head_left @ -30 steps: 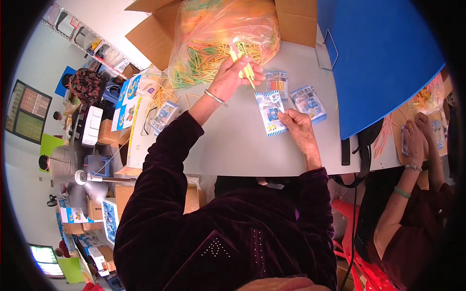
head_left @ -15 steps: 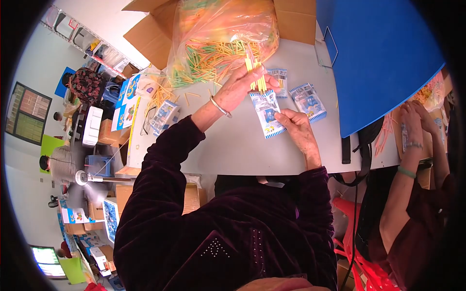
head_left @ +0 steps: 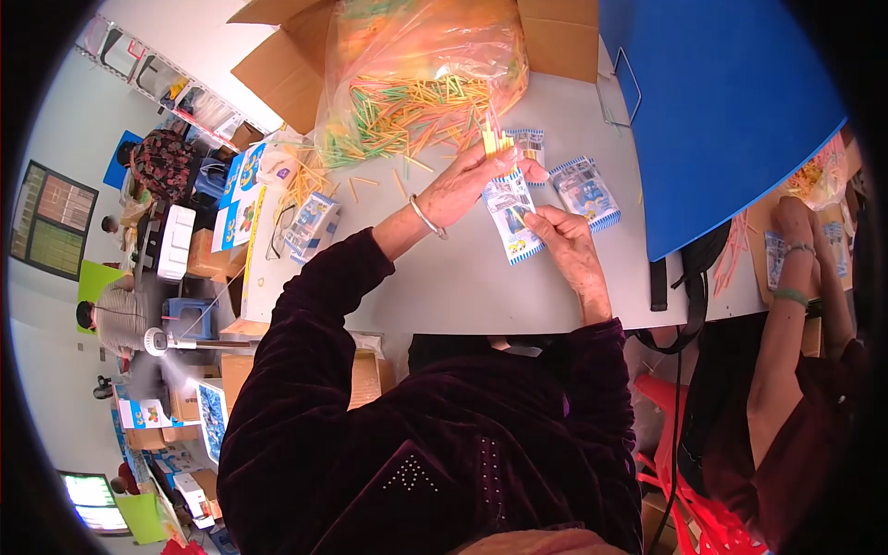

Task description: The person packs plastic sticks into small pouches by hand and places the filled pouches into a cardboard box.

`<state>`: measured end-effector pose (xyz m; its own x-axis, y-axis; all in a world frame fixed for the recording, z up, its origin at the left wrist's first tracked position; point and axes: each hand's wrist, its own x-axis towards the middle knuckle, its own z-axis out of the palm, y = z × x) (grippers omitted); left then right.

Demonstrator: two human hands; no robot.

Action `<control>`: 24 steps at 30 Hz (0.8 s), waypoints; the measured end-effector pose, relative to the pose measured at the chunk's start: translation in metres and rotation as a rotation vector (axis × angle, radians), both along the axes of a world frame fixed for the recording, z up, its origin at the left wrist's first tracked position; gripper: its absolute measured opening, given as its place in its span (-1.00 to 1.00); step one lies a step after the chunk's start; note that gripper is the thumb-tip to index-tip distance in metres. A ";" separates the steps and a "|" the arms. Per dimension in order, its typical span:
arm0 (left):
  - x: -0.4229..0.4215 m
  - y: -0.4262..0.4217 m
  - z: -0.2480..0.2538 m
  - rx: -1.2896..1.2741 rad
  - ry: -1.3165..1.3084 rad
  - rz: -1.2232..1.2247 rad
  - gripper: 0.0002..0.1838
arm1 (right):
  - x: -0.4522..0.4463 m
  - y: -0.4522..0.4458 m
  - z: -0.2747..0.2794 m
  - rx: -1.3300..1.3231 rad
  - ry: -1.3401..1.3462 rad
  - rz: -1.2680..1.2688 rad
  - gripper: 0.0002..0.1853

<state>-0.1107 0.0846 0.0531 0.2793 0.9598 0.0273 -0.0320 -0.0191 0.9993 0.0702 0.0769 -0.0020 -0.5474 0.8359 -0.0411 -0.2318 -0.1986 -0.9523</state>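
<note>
Being held in L hand (head_left: 462,188), head view: bundle of yellow sticks (head_left: 498,141), upper ends pointing away from body; fingers partly curled round it. Lower ends are hidden by fingers; whether any sit inside pkt can't be told. Silver bangle (head_left: 428,219) is worn at wrist.

R hand (head_left: 569,242): closed in a pinch, thumb on top. Blue-and-white pkt (head_left: 514,220) is gripped at its side edge, over white tbl (head_left: 444,294); its top end is met by L hand fingers.

Also listed, same view:
- Flat pkt (head_left: 527,143), just beyond L hand, partly covered by it.
- Pkt w/ striped ends (head_left: 585,193), lying to R of held pkt, apart from it.
- Clear plastic bag (head_left: 416,51), lg., w/ green, yellow, orange & pink sticks (head_left: 407,106), set btwn cardboard flaps (head_left: 564,42), at far side of tbl.
- Loose sticks (head_left: 364,181), scattered nr. bag mouth.
- Pkts at L (head_left: 313,224), w/ eyeglasses (head_left: 277,231) alongside.
- Blue panel (head_left: 731,120), R side of tbl.
- Co-worker's arm (head_left: 782,324), far R, w/ green bracelet (head_left: 792,296); finger state can't be told.
- Fan (head_left: 155,341), white, bkgd L.
</note>
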 end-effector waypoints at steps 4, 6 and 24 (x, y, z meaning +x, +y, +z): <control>-0.003 -0.001 -0.001 0.055 0.025 -0.019 -0.67 | -0.001 -0.003 0.005 0.032 -0.003 -0.044 -0.78; -0.007 -0.001 -0.002 0.042 -0.001 -0.039 -0.69 | -0.001 -0.003 0.003 0.055 -0.008 -0.066 -0.78; -0.025 0.000 0.021 0.265 0.889 -0.055 -0.66 | -0.007 0.010 -0.017 0.360 -0.118 -0.231 -0.76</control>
